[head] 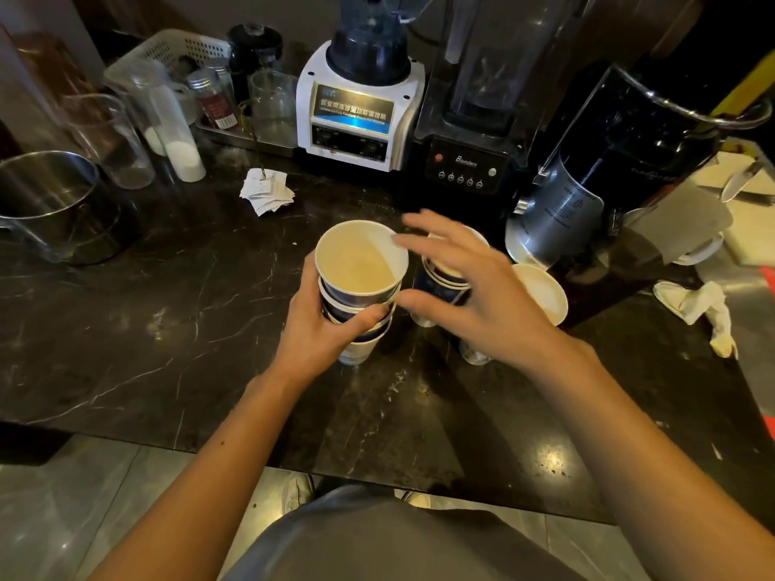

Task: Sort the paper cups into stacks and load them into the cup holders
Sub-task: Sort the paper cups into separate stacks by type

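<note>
My left hand (pixel 318 325) grips a short stack of blue-and-white paper cups (pixel 360 283), open mouth up, just above the dark counter. My right hand (pixel 465 287) hovers to its right with fingers spread and holds nothing; the fingertips are near the top cup's rim. Behind that hand stands a second stack of nested cups (pixel 442 276), partly hidden. A single cup (pixel 543 291) leans on its side further right. Another small cup (pixel 474 354) peeks out under my right wrist. No cup holder is identifiable in view.
Two blenders (pixel 356 111) (pixel 474 119) and a black grinder (pixel 608 161) line the back of the marble counter (pixel 146 308). A steel pot (pixel 46 203), clear tubes (pixel 167 119), paper slips (pixel 266 190), a crumpled cloth (pixel 696 308) and a knife on a board (pixel 742 182) lie around.
</note>
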A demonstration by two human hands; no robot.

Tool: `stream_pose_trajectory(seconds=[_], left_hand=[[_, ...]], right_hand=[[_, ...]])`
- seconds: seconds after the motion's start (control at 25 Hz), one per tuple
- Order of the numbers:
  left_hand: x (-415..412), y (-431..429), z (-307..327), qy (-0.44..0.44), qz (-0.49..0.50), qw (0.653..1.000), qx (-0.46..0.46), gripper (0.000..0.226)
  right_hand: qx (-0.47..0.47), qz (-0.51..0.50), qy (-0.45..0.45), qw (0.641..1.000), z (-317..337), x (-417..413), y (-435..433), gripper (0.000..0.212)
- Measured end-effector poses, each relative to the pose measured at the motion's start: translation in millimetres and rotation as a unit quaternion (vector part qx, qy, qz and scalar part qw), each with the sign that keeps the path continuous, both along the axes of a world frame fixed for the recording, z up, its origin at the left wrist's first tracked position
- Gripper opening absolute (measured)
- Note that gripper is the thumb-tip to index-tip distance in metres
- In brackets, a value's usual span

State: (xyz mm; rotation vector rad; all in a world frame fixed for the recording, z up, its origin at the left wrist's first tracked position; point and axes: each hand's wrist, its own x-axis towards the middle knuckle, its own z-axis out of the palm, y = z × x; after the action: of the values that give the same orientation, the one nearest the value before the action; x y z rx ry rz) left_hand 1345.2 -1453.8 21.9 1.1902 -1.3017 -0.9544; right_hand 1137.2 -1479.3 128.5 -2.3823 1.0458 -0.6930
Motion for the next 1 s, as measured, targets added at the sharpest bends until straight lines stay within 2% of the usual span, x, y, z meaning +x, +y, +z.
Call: stream_pose_trajectory(seconds=[0.12, 0.16, 0.24, 0.32, 0.4, 0.48, 0.56, 0.68, 0.76, 0.8, 0.88, 0.92, 1.0], left_hand=[[0, 0, 0, 0.012, -0.012, 1.000, -0.006, 0.083], [1, 1, -1, 0.017, -0.013, 1.000, -0.002, 0.085], [3, 0, -2, 0.017, -0.017, 1.000, 0.006, 0.092], [0, -2, -2, 0.003, -0.026, 1.000, 0.014, 0.097], [-1, -2, -2, -0.004, -0.019, 1.000, 0.018, 0.098], [0, -1, -3, -0.007, -0.013, 1.000, 0.024, 0.096], [-1, -1, -3, -0.005, -0.016, 1.000, 0.024, 0.093], [-2, -1, -3, -0.005, -0.019, 0.999, 0.025, 0.091], [-1, -1, -3, -0.006, -0.019, 1.000, 0.024, 0.090], [-1, -2, -5, -0.008, -0.019, 1.000, 0.023, 0.089], [1, -1, -6, -0.014, -0.016, 0.999, 0.031, 0.085], [1, 0, -6, -0.014, -0.014, 0.999, 0.042, 0.083], [0, 0, -4, -0.012, -0.013, 0.999, 0.052, 0.082]], right_hand=[[-0.049, 0.069, 0.067, 0.994, 6, 33, -5, 0.019], [-0.069, 0.075, 0.079, 0.992, 9, 37, -8, 0.014], [-0.145, 0.055, 0.045, 0.987, 17, 36, -14, 0.011], [-0.215, -0.024, -0.042, 0.975, 35, 20, -23, 0.010], [-0.264, -0.107, -0.116, 0.951, 55, 0, -34, 0.012], [-0.314, -0.173, -0.150, 0.921, 66, -20, -45, 0.016], [-0.343, -0.214, -0.138, 0.904, 61, -39, -54, 0.018], [-0.354, -0.224, -0.066, 0.906, 32, -58, -58, 0.016], [-0.331, -0.186, 0.009, 0.925, 11, -62, -58, 0.012], [-0.288, -0.160, 0.065, 0.942, 0, -61, -56, 0.012], [-0.136, -0.105, 0.174, 0.970, -18, -53, -50, 0.015], [-0.076, -0.090, 0.202, 0.972, -24, -48, -47, 0.019], [-0.054, -0.071, 0.157, 0.984, -26, -38, -39, 0.029]])
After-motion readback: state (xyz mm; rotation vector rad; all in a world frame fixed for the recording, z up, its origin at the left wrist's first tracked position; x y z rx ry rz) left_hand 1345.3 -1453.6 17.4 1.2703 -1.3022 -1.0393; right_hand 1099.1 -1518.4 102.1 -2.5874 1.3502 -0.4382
